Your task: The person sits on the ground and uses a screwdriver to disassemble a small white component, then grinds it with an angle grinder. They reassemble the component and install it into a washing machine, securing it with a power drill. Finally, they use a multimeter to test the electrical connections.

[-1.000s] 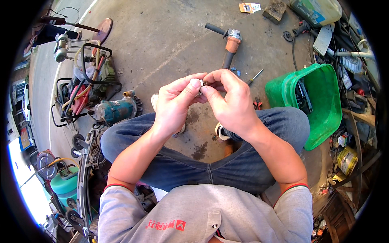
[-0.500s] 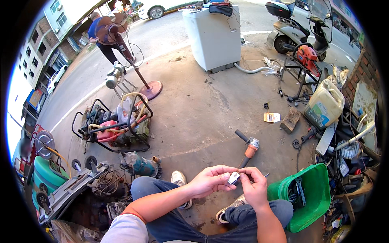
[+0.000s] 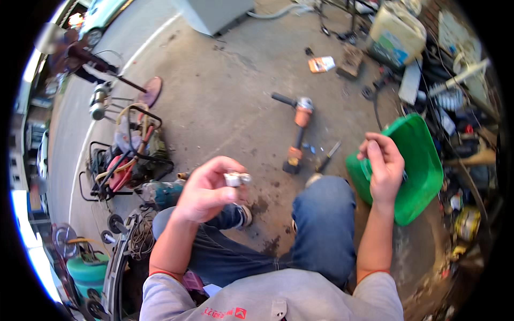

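Observation:
My left hand (image 3: 206,192) pinches a small whitish metal-and-plastic part (image 3: 234,179) between thumb and fingers, above my left knee. Out to the right, my right hand (image 3: 383,168) is raised in front of the green bucket (image 3: 423,182), its fingers curled toward the thumb. Whether anything small sits in those fingers I cannot make out. On the ground between and beyond the hands lies an orange and black angle grinder (image 3: 303,116) with a side handle. A screwdriver (image 3: 329,156) lies beside it, near my right shoe.
At left stand a framed engine machine (image 3: 128,155) and a fan on a round base (image 3: 152,92). A white appliance (image 3: 217,13) is at the top. A brick (image 3: 350,61), a small orange-white card (image 3: 321,65) and a plastic jerrycan (image 3: 396,35) sit upper right, with scrap along the right edge.
My hands have parted: the left keeps the small part and moved left, the right swung right to the bucket. The view has turned and tipped downward.

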A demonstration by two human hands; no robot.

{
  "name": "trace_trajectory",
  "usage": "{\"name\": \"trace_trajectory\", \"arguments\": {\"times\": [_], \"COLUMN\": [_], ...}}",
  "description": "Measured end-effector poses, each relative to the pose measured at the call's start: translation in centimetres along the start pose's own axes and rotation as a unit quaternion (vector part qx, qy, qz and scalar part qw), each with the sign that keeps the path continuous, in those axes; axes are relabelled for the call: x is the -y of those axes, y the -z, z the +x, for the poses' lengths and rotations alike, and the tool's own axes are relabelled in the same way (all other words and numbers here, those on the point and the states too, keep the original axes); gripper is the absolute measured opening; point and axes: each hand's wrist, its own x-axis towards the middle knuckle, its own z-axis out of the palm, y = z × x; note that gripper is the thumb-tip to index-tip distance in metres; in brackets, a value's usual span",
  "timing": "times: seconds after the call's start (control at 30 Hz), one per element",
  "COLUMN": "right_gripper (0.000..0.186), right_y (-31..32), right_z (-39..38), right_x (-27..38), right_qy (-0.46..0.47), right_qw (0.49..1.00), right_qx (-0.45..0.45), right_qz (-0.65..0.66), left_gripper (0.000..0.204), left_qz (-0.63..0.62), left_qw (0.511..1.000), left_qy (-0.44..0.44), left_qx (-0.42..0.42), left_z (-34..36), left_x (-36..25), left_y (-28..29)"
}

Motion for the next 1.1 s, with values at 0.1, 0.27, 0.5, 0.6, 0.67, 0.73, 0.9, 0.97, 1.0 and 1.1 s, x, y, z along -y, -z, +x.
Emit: {"name": "trace_trajectory", "arguments": {"times": [0.1, 0.27, 0.5, 0.6, 0.67, 0.73, 0.9, 0.97, 1.0, 1.1], "right_gripper": [0.018, 0.015, 0.065, 0.055, 0.046, 0.046, 0.039, 0.036, 0.035, 0.033], "right_y": [3.9, 9.6, 2.2, -1.8, -2.4, -2.0, 4.1, 3.2, 3.7, 3.3], "right_z": [-2.3, -8.2, -4.0, -1.3, -0.5, -0.6, -0.7, -1.2, -1.4, -1.4], "right_x": [-6.6, -22.5, -33.1, -35.2, -34.6, -33.1, -35.7, -31.2, -30.0, -24.7], "right_qy": [-0.122, -0.293, -0.349, -0.379, -0.417, -0.429, -0.403, -0.332, -0.339, -0.355], "right_qw": [0.992, 0.948, 0.834, 0.773, 0.769, 0.755, 0.829, 0.854, 0.876, 0.920], "right_qx": [-0.014, -0.098, -0.042, 0.023, 0.049, 0.061, 0.027, -0.025, -0.043, -0.084], "right_qz": [-0.012, -0.072, -0.426, -0.509, -0.482, -0.492, -0.388, -0.399, -0.340, -0.145], "left_gripper": [0.047, 0.053, 0.049, 0.044, 0.042, 0.042, 0.050, 0.051, 0.051, 0.047], "left_qz": [0.091, 0.127, -0.065, -0.158, -0.136, -0.165, -0.127, -0.098, -0.083, -0.066], "left_qw": [0.991, 0.986, 0.989, 0.963, 0.960, 0.957, 0.961, 0.966, 0.967, 0.977], "left_qy": [-0.042, -0.064, -0.130, -0.208, -0.199, -0.184, -0.132, -0.128, -0.122, -0.146], "left_qx": [-0.085, -0.090, -0.004, 0.074, 0.141, 0.153, 0.207, 0.204, 0.209, 0.139], "left_z": [-0.9, 0.2, 5.6, 7.1, 6.4, 5.5, 7.1, 5.2, 4.7, 2.1], "left_x": [-1.5, -1.7, -4.4, -5.9, -6.3, -5.6, -6.1, -6.6, -7.0, -5.0], "left_y": [-0.6, 0.4, 4.0, 3.6, 3.6, 3.1, 0.4, -0.8, -1.2, -0.1]}}
